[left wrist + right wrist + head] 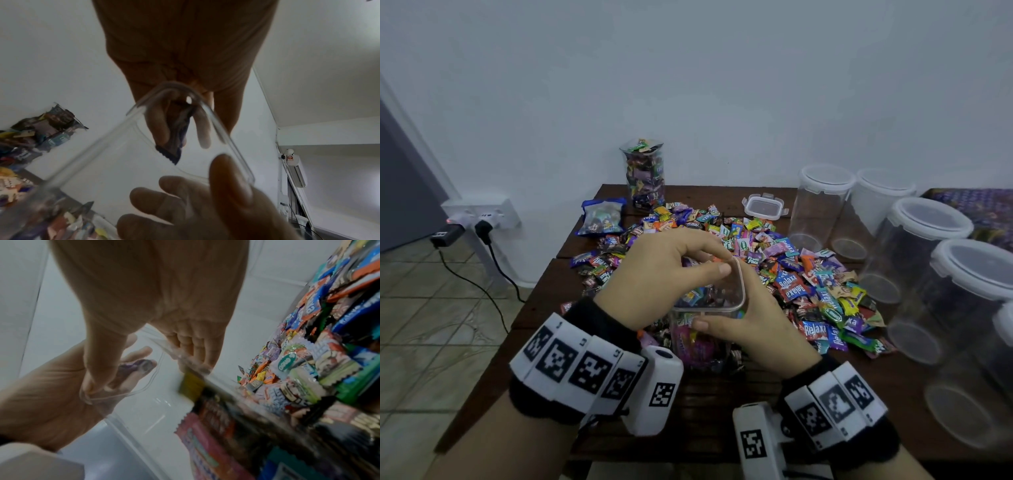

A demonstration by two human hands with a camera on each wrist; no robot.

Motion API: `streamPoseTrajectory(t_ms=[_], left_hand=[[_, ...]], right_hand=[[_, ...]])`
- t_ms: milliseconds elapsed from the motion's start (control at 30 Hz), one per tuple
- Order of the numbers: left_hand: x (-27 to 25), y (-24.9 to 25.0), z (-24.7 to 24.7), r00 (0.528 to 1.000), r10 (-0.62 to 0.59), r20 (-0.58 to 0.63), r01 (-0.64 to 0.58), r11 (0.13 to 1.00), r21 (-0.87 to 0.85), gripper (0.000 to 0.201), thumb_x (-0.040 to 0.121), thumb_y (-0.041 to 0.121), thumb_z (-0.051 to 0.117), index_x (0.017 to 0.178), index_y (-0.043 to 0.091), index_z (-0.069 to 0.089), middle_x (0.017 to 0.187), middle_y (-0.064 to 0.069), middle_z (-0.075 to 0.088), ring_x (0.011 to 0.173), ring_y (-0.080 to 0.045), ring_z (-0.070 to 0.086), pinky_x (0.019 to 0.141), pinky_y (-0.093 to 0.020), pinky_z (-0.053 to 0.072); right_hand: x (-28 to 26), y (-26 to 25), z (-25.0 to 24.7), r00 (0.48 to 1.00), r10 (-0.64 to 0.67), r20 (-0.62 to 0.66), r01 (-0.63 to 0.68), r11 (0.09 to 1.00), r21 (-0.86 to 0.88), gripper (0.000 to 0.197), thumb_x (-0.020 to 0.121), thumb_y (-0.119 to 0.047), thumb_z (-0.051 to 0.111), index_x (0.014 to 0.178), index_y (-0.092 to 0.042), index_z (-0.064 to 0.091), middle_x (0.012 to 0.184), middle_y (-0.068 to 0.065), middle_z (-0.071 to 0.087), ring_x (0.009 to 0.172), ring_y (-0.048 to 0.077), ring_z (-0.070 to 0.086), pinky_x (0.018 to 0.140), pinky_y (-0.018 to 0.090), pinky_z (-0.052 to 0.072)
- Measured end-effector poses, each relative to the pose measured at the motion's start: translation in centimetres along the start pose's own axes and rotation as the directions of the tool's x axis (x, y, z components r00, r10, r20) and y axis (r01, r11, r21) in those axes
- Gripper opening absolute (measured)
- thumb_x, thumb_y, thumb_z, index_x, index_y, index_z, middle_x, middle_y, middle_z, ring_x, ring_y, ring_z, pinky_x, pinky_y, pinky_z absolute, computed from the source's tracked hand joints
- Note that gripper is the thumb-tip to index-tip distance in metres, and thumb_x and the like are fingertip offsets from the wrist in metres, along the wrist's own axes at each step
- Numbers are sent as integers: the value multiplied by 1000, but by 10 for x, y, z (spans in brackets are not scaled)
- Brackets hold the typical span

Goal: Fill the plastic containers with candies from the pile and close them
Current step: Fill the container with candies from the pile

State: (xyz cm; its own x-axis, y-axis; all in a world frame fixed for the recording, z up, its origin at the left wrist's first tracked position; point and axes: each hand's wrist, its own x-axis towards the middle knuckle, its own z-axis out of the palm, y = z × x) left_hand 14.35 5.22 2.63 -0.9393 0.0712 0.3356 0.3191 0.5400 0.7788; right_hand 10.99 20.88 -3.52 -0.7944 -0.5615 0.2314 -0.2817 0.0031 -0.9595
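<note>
A clear square plastic container (707,339) stands open near the table's front, partly filled with candies. My right hand (743,318) grips it from the right, thumb on the near rim. My left hand (671,267) hovers over the mouth, fingers dipped inside. In the left wrist view those fingers (160,123) pinch a dark purple candy (176,138) inside the container's rim (226,134). The right wrist view shows the same candy (136,366) through the clear wall (144,426). The candy pile (774,260) spreads behind and to the right.
A filled, lidless container (645,174) stands at the back beside a blue candy bag (602,216). A loose square lid (765,206) lies behind the pile. Several empty lidded containers (924,246) crowd the right side. A wall socket with plugs (479,219) lies left of the table.
</note>
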Motion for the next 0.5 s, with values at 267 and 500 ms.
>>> streamPoseTrajectory(t_ms=[267, 500], left_hand=[[-6, -1, 3, 999, -31, -39, 23, 983, -180, 13, 85, 28, 65, 94, 34, 72, 107, 18, 68, 107, 6, 58, 91, -18, 48], [-11, -15, -11, 934, -111, -340, 23, 968, -250, 14, 90, 21, 60, 93, 31, 69, 95, 15, 71, 96, -1, 64, 84, -27, 52]], right_hand=[[0, 0, 1, 999, 41, -6, -41, 999, -8, 79, 68, -23, 83, 131, -31, 38, 121, -19, 54, 111, -9, 52, 87, 11, 46], [-4, -6, -7, 991, 123, 55, -115, 985, -131, 63, 75, -14, 76, 114, -44, 38, 109, -32, 48, 97, -26, 48, 77, -1, 39]])
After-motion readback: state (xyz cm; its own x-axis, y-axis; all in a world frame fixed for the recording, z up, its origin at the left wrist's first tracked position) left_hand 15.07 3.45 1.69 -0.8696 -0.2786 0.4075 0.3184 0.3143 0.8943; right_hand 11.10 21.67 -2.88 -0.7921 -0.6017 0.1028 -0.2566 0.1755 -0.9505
